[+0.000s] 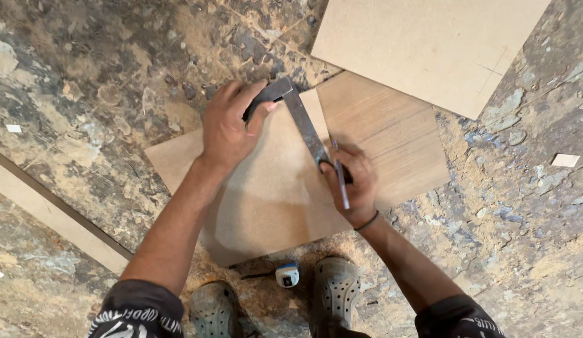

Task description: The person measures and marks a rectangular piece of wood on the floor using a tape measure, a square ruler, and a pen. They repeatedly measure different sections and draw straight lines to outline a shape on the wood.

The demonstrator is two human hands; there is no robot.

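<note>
My left hand (232,125) grips the dark stock of a metal try square (302,119) at the far edge of a tan fibreboard piece (266,200) lying on the floor. The square's steel blade runs across the board toward my right hand (353,181). My right hand is shut on a pen or pencil (341,181), its tip against the blade's edge. A wood-grain board (385,138) lies beside and partly under the tan piece, to the right.
A larger tan board (429,44) lies at the top right, overlapping the wood-grain one. A long narrow strip (47,213) lies on the left. A small tape measure (287,274) sits between my two feet in grey clogs. The floor is mottled stone.
</note>
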